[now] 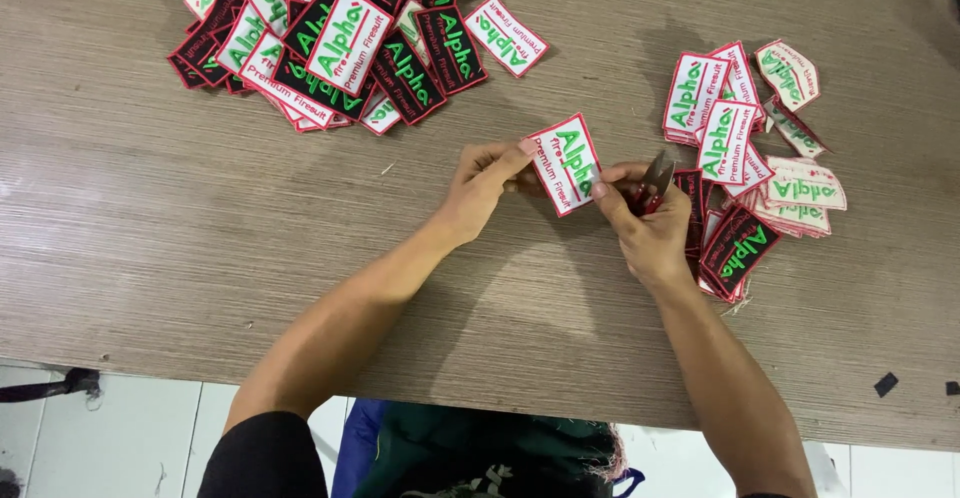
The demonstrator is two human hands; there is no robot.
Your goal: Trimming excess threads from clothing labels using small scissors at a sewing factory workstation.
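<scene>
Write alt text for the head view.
Two hands hold a white, red-edged rectangular cloth patch over a wood-grain table: left hand pinches its edge, right hand grips small red-handled snips. Patch piles lie upper left and right.

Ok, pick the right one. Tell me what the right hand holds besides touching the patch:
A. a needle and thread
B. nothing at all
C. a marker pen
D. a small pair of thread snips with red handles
D: the right hand grips small metal thread snips with red handles, blades pointing up beside the white patch that the left hand pinches at its other edge.
</scene>
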